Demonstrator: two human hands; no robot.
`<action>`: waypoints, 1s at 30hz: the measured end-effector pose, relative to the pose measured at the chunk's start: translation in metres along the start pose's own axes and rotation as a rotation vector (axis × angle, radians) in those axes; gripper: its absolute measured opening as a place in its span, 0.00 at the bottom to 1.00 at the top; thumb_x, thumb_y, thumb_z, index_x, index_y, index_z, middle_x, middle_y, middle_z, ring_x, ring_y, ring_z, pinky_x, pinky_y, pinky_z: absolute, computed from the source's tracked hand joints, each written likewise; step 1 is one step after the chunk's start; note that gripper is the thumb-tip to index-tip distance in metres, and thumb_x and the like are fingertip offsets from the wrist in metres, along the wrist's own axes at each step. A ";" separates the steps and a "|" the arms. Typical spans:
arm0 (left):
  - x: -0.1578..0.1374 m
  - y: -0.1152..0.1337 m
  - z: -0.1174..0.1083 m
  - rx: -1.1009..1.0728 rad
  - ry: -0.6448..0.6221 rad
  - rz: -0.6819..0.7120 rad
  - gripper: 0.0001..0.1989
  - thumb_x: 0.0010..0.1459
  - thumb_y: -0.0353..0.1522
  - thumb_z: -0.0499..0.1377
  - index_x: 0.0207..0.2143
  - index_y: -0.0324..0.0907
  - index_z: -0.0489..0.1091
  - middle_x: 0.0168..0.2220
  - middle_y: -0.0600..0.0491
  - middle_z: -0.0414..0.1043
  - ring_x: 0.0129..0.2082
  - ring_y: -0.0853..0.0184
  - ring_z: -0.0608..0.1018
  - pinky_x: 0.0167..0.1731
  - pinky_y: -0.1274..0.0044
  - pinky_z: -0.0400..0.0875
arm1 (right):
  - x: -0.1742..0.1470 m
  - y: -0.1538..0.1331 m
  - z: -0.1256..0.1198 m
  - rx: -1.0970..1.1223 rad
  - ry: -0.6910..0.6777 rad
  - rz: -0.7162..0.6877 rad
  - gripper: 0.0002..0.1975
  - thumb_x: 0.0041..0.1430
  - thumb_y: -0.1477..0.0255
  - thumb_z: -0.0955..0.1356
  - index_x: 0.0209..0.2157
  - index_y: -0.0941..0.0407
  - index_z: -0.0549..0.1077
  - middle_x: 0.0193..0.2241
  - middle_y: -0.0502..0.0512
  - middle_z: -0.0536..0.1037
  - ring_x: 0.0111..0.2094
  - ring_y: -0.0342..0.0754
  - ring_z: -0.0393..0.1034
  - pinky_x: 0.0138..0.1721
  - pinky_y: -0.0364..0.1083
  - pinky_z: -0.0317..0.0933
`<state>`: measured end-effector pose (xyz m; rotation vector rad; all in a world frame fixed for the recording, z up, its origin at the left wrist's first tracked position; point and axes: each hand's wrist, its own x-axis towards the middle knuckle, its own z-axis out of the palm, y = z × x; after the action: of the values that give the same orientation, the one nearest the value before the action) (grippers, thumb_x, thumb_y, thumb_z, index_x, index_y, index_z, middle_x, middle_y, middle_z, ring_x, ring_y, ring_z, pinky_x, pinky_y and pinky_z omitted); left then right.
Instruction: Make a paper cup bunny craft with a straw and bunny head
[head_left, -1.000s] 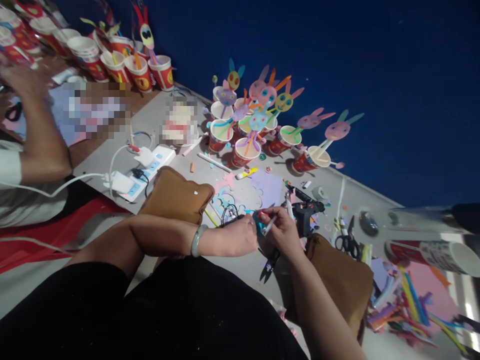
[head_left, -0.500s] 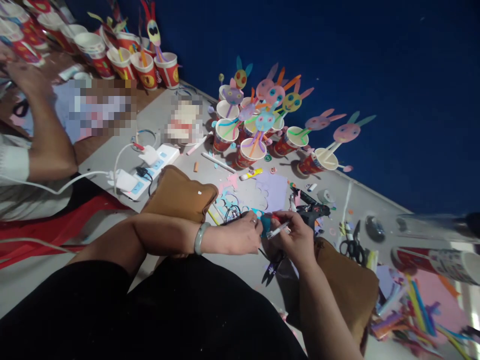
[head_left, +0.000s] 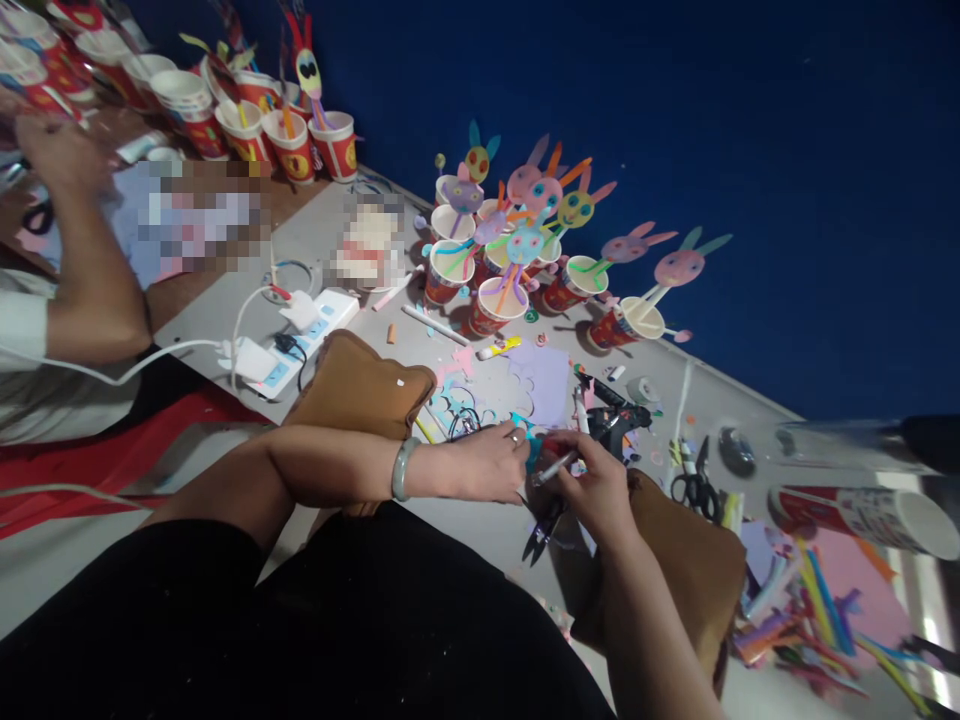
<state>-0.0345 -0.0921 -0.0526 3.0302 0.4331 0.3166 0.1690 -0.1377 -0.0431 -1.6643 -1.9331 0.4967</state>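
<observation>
My left hand (head_left: 491, 465), with a ring and a bracelet at the wrist, has its fingers curled together; what they grip is hidden. My right hand (head_left: 598, 485) faces it, closed around a slim whitish stick (head_left: 555, 468) that looks like a pen. A teal piece (head_left: 533, 452) shows between the two hands, beside a small red patch too blurred to name. Dark scissors (head_left: 541, 538) lie just below the hands. Beyond my right hand is a black glue gun (head_left: 619, 418).
Paper cups with rabbit-faced figures (head_left: 501, 305) stand along the blue wall. A power strip (head_left: 330, 315), a brown cushion (head_left: 360, 385), lilac paper (head_left: 544, 375) and black-handled scissors (head_left: 696, 490) lie about. A co-worker's arm (head_left: 97, 255) is at left. A paper cup (head_left: 832, 508) lies sideways at right.
My left hand has turned slightly, so its back and ring show more. The stick in my right hand has shifted a little. The view has swung slightly, moving the cups on the right leftward.
</observation>
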 end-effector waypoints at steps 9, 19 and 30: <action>0.002 -0.002 -0.005 -0.083 0.029 -0.067 0.13 0.65 0.34 0.54 0.31 0.38 0.74 0.31 0.46 0.76 0.33 0.63 0.76 0.37 0.69 0.61 | -0.012 -0.014 -0.009 0.125 0.006 0.114 0.09 0.60 0.65 0.68 0.40 0.53 0.76 0.34 0.54 0.81 0.34 0.48 0.76 0.37 0.46 0.68; 0.006 -0.013 -0.015 -0.376 -0.007 -0.141 0.26 0.66 0.50 0.47 0.42 0.37 0.71 0.38 0.47 0.77 0.38 0.62 0.79 0.36 0.72 0.65 | -0.024 -0.036 -0.014 0.328 -0.027 0.242 0.10 0.59 0.61 0.70 0.33 0.53 0.76 0.24 0.50 0.78 0.23 0.44 0.71 0.25 0.42 0.65; 0.003 -0.014 -0.024 -0.427 0.053 -0.198 0.22 0.67 0.46 0.48 0.42 0.37 0.70 0.39 0.47 0.77 0.39 0.63 0.78 0.39 0.73 0.66 | -0.018 -0.048 -0.016 0.461 0.050 0.353 0.14 0.52 0.58 0.75 0.33 0.53 0.75 0.24 0.50 0.79 0.23 0.45 0.72 0.25 0.44 0.68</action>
<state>-0.0405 -0.0771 -0.0295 2.5466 0.5793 0.4164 0.1427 -0.1649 -0.0052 -1.6814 -1.3529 0.9454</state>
